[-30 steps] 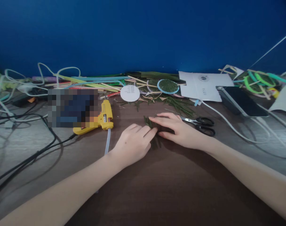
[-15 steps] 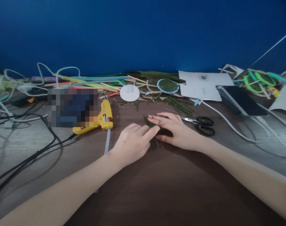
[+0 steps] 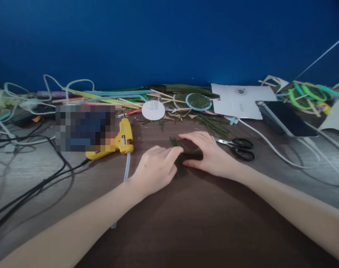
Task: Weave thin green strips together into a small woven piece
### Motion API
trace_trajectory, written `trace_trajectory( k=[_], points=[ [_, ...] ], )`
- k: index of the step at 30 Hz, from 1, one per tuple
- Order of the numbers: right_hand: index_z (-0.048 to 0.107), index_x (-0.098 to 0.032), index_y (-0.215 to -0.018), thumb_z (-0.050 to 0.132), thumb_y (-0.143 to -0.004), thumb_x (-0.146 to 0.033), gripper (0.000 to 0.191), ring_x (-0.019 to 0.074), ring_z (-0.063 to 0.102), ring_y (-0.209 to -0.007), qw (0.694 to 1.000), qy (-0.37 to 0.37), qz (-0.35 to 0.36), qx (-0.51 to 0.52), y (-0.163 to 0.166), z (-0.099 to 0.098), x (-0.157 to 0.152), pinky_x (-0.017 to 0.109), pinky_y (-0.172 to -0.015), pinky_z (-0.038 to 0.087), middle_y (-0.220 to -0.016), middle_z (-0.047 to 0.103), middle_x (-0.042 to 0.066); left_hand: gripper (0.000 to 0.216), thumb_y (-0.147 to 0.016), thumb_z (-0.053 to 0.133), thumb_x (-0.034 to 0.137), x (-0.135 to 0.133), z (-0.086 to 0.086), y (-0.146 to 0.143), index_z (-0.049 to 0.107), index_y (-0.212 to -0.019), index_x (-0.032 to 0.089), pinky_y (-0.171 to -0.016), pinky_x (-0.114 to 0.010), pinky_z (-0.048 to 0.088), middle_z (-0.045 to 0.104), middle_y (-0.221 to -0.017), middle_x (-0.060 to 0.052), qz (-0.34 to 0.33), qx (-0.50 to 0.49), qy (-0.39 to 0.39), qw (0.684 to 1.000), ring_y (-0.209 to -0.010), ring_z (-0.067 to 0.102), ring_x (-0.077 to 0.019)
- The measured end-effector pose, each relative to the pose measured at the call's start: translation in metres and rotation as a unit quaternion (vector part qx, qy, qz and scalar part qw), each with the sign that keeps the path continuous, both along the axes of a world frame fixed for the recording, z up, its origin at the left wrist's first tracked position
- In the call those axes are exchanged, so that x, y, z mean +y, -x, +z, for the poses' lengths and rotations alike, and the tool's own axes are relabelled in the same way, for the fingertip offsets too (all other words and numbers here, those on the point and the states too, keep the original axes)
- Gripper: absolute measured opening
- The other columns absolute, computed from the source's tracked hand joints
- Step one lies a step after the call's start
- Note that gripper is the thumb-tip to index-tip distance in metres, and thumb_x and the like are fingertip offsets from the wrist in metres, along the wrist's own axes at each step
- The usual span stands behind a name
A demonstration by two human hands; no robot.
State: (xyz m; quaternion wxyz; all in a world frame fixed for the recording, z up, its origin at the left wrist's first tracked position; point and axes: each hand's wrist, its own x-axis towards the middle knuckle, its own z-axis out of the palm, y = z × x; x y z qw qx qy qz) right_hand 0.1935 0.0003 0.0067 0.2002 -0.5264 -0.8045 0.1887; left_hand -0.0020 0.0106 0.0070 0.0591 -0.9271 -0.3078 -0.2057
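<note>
A small bundle of dark green leaf strips [image 3: 178, 146] lies on the brown table [image 3: 186, 223] between my hands. My left hand [image 3: 155, 169] rests on the table with its fingers together, the fingertips pressing on the strips from the left. My right hand [image 3: 207, 152] curls over the strips from the right, thumb underneath and fingers on top, pinching them. Part of the bundle is hidden under both hands.
A yellow glue gun [image 3: 118, 140] lies left of my hands. Black scissors [image 3: 238, 147] lie right of them. Behind are a white paper disc [image 3: 153, 110], a leaf-filled ring [image 3: 198, 101], loose green strips [image 3: 214, 126], straws [image 3: 108, 98], white paper [image 3: 239, 100], a phone [image 3: 286, 121] and cables [image 3: 32, 186].
My right hand's fingers have curled from flat into a pinch on the strips. My left fingertips have pulled slightly back and stay on the bundle.
</note>
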Motion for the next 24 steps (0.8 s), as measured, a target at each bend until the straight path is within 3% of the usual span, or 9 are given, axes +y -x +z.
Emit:
trace_trajectory(
  k=[8,18,24],
  points=[
    [0.043,-0.025,-0.124,0.06,-0.077,-0.035,0.051,0.0253,0.037,-0.122,0.998,0.029,0.047,0.031,-0.013,0.006,0.005,0.045,-0.1,0.033,-0.13,0.047,0.006,0.016,-0.081,0.043,0.01,0.004,-0.004,0.0,0.053,-0.092,0.017,-0.061,-0.029,0.041,0.067,-0.073,0.0,0.008,-0.009,0.008,1.0,-0.062,0.059,-0.017],
    [0.044,-0.026,-0.123,0.063,-0.073,-0.038,0.055,0.0266,0.038,-0.122,0.997,0.038,0.054,0.029,-0.013,0.007,0.006,0.047,-0.1,0.033,-0.128,0.048,0.007,0.014,-0.083,0.044,0.012,0.005,-0.005,0.0,0.053,-0.09,0.018,-0.059,-0.029,0.039,0.066,-0.072,0.0,0.007,-0.01,0.003,1.0,-0.061,0.058,-0.0164],
    [0.044,-0.024,-0.123,0.059,-0.077,-0.032,0.049,0.0255,0.039,-0.12,0.998,0.041,0.047,0.026,-0.014,0.006,0.007,0.044,-0.099,0.035,-0.129,0.048,0.007,0.014,-0.081,0.046,0.012,0.005,-0.005,0.0,0.054,-0.091,0.018,-0.059,-0.029,0.039,0.066,-0.072,0.0,0.007,-0.005,0.005,1.0,-0.061,0.059,-0.0165]
  ],
)
